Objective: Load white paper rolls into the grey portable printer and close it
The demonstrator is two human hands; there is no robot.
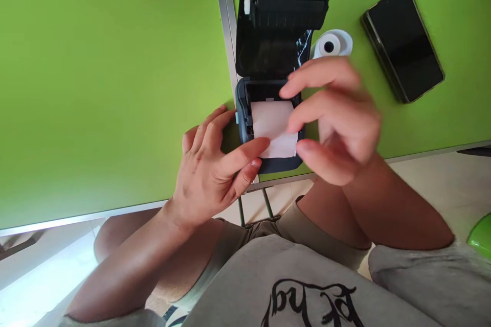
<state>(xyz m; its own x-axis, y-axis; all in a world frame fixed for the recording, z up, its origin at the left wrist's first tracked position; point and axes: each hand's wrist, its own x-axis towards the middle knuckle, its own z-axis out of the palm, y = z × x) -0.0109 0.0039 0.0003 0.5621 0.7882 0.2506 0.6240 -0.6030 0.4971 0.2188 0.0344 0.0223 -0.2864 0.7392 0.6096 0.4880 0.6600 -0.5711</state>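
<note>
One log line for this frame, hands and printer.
left hand: fingertips on paper roll | right hand: over roll, blurred | printer: lid open | spare roll, phone: on table

Bright green tabletops (pixel 95 87) with metal edging stand over a pale tiled floor (pixel 441 184).

You see a matt black plastic printer (pixel 268 117) with its lid up, a smooth white paper roll (pixel 273 120) seated inside. The desk (pixel 95 87) is smooth, matt green, edged with a dull metal strip (pixel 226 36). The phone (pixel 404 43) shows glossy black glass.
</note>
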